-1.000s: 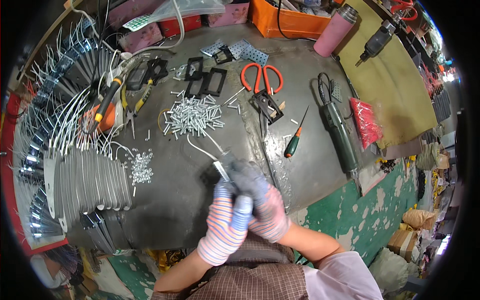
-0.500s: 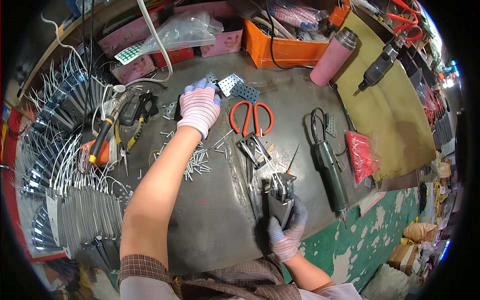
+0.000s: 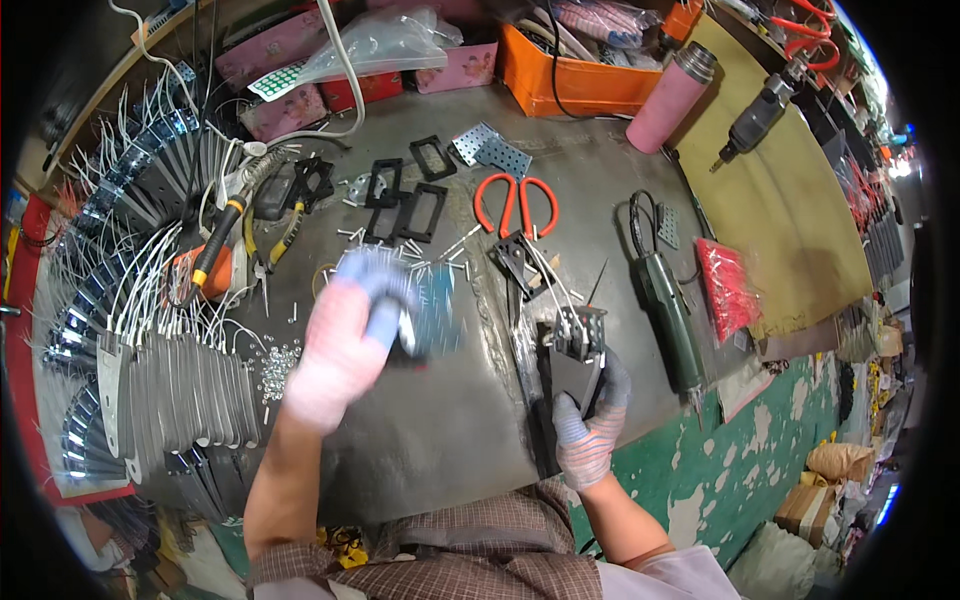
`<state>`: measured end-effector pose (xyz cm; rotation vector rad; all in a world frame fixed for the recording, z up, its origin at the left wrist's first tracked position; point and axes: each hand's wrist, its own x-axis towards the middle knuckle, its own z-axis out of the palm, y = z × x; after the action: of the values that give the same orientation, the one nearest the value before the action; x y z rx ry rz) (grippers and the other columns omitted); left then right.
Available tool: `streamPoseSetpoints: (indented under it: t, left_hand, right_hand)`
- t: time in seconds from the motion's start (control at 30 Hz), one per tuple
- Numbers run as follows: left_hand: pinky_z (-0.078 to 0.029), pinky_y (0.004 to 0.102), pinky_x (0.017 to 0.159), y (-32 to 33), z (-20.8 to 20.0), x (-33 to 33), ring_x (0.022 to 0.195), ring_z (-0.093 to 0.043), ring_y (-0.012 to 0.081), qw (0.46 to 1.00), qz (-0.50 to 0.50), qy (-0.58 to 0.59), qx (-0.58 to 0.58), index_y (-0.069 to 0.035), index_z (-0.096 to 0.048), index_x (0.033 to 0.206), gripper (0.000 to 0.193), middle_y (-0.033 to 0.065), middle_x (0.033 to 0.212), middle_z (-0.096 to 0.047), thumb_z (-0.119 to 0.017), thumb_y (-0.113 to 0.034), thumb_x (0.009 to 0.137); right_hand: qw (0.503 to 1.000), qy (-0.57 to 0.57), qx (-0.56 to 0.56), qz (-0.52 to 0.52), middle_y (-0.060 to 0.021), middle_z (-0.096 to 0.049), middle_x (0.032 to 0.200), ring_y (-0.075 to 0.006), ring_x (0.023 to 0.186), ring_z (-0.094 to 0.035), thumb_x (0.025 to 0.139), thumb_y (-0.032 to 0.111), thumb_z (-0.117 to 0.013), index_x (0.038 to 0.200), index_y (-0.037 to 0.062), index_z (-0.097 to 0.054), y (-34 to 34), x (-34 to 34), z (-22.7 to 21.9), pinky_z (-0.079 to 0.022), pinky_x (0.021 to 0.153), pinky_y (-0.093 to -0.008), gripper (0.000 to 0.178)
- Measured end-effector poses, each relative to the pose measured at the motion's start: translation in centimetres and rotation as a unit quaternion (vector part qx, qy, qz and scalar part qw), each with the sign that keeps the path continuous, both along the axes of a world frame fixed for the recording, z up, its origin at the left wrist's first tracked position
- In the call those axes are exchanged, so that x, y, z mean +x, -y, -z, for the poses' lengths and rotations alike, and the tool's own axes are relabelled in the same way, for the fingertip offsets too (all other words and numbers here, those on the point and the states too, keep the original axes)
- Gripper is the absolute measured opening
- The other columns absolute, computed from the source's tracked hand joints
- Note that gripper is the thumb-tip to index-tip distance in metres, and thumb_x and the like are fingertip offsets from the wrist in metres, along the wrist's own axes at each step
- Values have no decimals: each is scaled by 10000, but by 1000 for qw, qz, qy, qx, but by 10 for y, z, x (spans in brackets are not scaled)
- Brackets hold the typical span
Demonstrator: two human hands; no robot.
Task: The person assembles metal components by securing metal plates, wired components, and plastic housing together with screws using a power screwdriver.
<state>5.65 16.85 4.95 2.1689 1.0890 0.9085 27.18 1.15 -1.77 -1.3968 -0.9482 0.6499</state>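
Both gloves busy over a crowded metal bench, one part in each.

My right hand point(image 3: 588, 425) is clamped round a black bracket assembly point(image 3: 572, 362) near the bench's front edge; my left hand point(image 3: 345, 340), blurred, pinches a perforated metal plate point(image 3: 438, 312) above loose screws point(image 3: 420, 255). Red-handled scissors point(image 3: 515, 200), black frames point(image 3: 400, 195) and a green power tool point(image 3: 668, 310) crowd around it. At the back sit an orange bin point(image 3: 575, 75), a pink box point(image 3: 465, 68) and a clear bag point(image 3: 385, 40); a red packet point(image 3: 728, 285) lies right. Half a second ago my left hand was reaching out near the scissors; it's since pulled back with the plate.
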Motion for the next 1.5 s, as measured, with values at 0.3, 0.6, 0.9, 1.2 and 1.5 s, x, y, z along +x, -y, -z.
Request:
streamPoseSetpoints:
  t: [0.3, 0.6, 0.9, 1.2, 1.5]
  left_hand:
    - [-490, 346, 750, 126, 26, -76, 805, -600, 287, 959, -251, 40, -122, -37, -598, 990, 186, 114, 899, -615, -652, -131, 839]
    - [-470, 326, 579, 156, 42, -41, 647, -584, 195, 953, -227, 80, -184, -26, -587, 870, 169, 93, 802, -572, -716, -108, 797]
    - [-477, 333, 637, 155, 48, -29, 719, -572, 241, 957, -261, 116, -57, -48, -579, 855, 181, 95, 820, -569, -736, -103, 786]
    - [-439, 272, 639, 151, 57, -31, 718, -513, 155, 962, -249, 70, 92, -40, -576, 870, 198, 67, 868, -547, -745, -110, 795]
    - [-472, 321, 692, 155, 66, -20, 786, -575, 199, 940, -262, 206, -71, -59, -566, 902, 189, 49, 818, -565, -721, -113, 808]
  right_hand:
    - [974, -146, -8, -175, -127, -492, 1263, -219, 1147, -508, 755, -35, -556, 1388, 67, -332, 27, -19, -19, -385, 1007, -380, 679]
    - [886, -309, -182, -295, -155, -496, 1283, -271, 1142, -558, 782, 3, -544, 1387, 12, -311, 32, -45, -37, -453, 968, -386, 648]
    - [855, -323, -166, -371, -167, -497, 1285, -267, 1097, -590, 789, 34, -589, 1393, 53, -331, 30, -56, -40, -474, 943, -380, 657]
    - [859, -283, -188, -382, -143, -534, 1240, -235, 1077, -591, 795, 23, -608, 1392, 46, -325, 28, -61, -33, -470, 927, -359, 661]
    - [912, 18, -112, -395, -137, -551, 1217, -232, 1138, -550, 793, -2, -548, 1357, 44, -380, 33, -59, -35, -414, 975, -338, 590]
